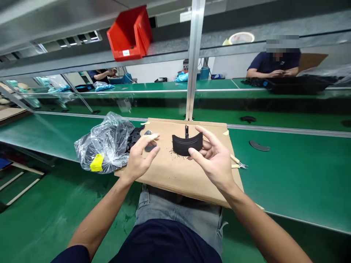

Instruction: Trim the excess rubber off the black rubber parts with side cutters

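Observation:
My right hand (212, 155) grips a curved black plastic part (188, 145) at its right end, thumb on the near face. The part is held up over a cardboard sheet (164, 171). My left hand (144, 155) hovers to the left with thumb and fingers apart, nothing between them. Behind it, partly hidden, lies a dark rounded piece (149, 147). Just beyond the curved part a small black upright piece (187, 131) shows. Black crumbs (177, 155) are scattered on the cardboard below. Cutting pliers (240, 163) with pale handles lie right of my right hand.
A clear plastic bag (106, 142) of black parts sits at the left. Another curved black part (259, 146) lies on the green table (296, 175). A metal post (193, 65) rises behind the cardboard. Overhead, a red bin (130, 34) hangs by the shelf. A co-worker (274, 64) sits opposite.

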The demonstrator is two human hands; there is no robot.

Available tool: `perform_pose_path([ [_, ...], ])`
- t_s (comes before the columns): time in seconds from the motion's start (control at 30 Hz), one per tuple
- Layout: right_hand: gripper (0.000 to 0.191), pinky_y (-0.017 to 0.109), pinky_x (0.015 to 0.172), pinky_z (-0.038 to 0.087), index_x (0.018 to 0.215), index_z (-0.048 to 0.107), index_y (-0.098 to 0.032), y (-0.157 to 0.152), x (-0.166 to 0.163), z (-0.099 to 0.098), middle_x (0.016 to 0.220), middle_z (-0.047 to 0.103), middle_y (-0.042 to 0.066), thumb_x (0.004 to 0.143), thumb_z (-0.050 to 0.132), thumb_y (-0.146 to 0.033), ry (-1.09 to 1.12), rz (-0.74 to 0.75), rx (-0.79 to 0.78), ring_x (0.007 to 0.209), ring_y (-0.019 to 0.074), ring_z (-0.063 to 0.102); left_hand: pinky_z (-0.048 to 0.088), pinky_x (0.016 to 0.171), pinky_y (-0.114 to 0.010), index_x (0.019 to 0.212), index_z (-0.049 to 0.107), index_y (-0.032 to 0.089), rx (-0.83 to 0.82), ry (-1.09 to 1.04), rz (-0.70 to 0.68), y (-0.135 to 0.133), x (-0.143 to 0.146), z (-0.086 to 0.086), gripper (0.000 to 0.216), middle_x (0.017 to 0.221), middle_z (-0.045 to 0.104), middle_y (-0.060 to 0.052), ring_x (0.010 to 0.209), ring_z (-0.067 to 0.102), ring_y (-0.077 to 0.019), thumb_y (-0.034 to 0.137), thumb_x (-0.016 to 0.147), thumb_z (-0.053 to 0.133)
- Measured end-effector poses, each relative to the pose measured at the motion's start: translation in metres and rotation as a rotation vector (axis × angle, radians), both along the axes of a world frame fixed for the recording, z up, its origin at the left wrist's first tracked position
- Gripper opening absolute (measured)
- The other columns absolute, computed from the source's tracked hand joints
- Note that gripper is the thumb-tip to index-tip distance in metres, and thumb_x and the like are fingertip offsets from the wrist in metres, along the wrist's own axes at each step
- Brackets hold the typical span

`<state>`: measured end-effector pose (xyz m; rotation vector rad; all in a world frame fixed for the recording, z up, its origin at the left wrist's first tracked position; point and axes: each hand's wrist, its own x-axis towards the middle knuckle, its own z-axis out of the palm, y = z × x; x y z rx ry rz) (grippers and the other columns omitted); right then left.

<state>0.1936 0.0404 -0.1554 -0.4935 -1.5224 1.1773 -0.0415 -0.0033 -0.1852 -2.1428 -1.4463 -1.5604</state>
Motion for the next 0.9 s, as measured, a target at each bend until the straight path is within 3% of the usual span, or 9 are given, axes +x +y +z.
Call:
perform_pose_path([
  [0.1,0.079,0.033,0.069,0.068,0.154,0.048,-0.029,-0.019,0.0,0.007,0.098,0.078,0.003,0.084,0.083,-0.036,-0.013,0.034,0.017,0.072,0.0172,0.073,0.06,0.086,-0.031,0.151,0.05,0.022,0.053,-0.048,-0.23,-0.021,0.021,0.023,0.063,0.127,0.071,-0.013,0.091,0.07,-0.017,0.039,0.094,0.072],
  [0.2,0.073,0.032,0.067,0.068,0.15,0.053,-0.029,-0.037,0.002,0.014,0.102,0.078,0.004,0.084,0.083,-0.036,-0.008,0.056,0.016,0.077,0.0179,0.074,0.061,0.086,-0.03,0.142,0.062,0.023,0.158,-0.011,-0.271,-0.033,0.032,0.035,0.058,0.121,0.075,-0.011,0.085,0.07,-0.0158,0.04,0.089,0.079],
  [0.33,0.056,0.029,0.063,0.068,0.134,0.066,-0.025,-0.046,0.008,0.019,0.118,0.076,0.007,0.082,0.085,-0.035,-0.008,0.118,-0.057,0.079,0.0172,0.074,0.062,0.085,-0.03,0.137,0.067,0.022,0.149,-0.081,-0.318,-0.032,0.035,0.034,0.054,0.12,0.077,-0.011,0.087,0.074,-0.0177,0.04,0.088,0.079],
  [0.4,0.056,0.029,0.061,0.068,0.132,0.067,-0.022,-0.042,0.011,0.017,0.116,0.076,0.008,0.082,0.085,-0.036,-0.009,0.161,-0.115,0.079,0.0183,0.075,0.063,0.085,-0.03,0.136,0.068,0.023,0.118,-0.104,-0.343,-0.027,0.036,0.03,0.054,0.122,0.077,-0.011,0.091,0.075,-0.0193,0.04,0.087,0.08],
  [0.5,0.056,0.029,0.061,0.068,0.133,0.067,-0.021,-0.027,0.015,0.012,0.11,0.077,0.008,0.082,0.085,-0.038,0.001,0.184,-0.189,0.079,0.019,0.076,0.063,0.085,-0.031,0.135,0.069,0.023,0.086,-0.119,-0.339,-0.014,0.039,0.026,0.054,0.12,0.077,-0.011,0.093,0.075,-0.0203,0.039,0.086,0.082],
  [0.63,0.053,0.029,0.066,0.068,0.13,0.069,-0.024,0.0,0.023,0.008,0.119,0.075,0.008,0.081,0.086,-0.035,0.025,0.146,-0.206,0.083,0.0172,0.074,0.063,0.086,-0.031,0.137,0.068,0.024,0.026,-0.108,-0.309,0.008,0.047,0.03,0.056,0.121,0.077,-0.01,0.091,0.074,-0.0189,0.036,0.084,0.084],
  [0.73,0.052,0.029,0.066,0.068,0.129,0.07,-0.025,0.015,0.035,0.02,0.119,0.075,0.007,0.081,0.087,-0.035,0.036,0.148,-0.209,0.081,0.0163,0.073,0.064,0.085,-0.031,0.139,0.067,0.024,-0.027,-0.066,-0.286,0.018,0.059,0.051,0.058,0.121,0.077,-0.01,0.091,0.074,-0.0189,0.034,0.084,0.084],
  [0.9,0.054,0.03,0.069,0.069,0.131,0.068,-0.026,0.017,0.071,0.069,0.117,0.075,0.007,0.082,0.086,-0.04,0.125,0.222,-0.24,0.087,0.0197,0.075,0.065,0.082,-0.031,0.137,0.068,0.024,-0.118,-0.025,-0.199,0.004,0.102,0.12,0.055,0.117,0.077,-0.01,0.092,0.075,-0.0202,0.035,0.085,0.083],
])
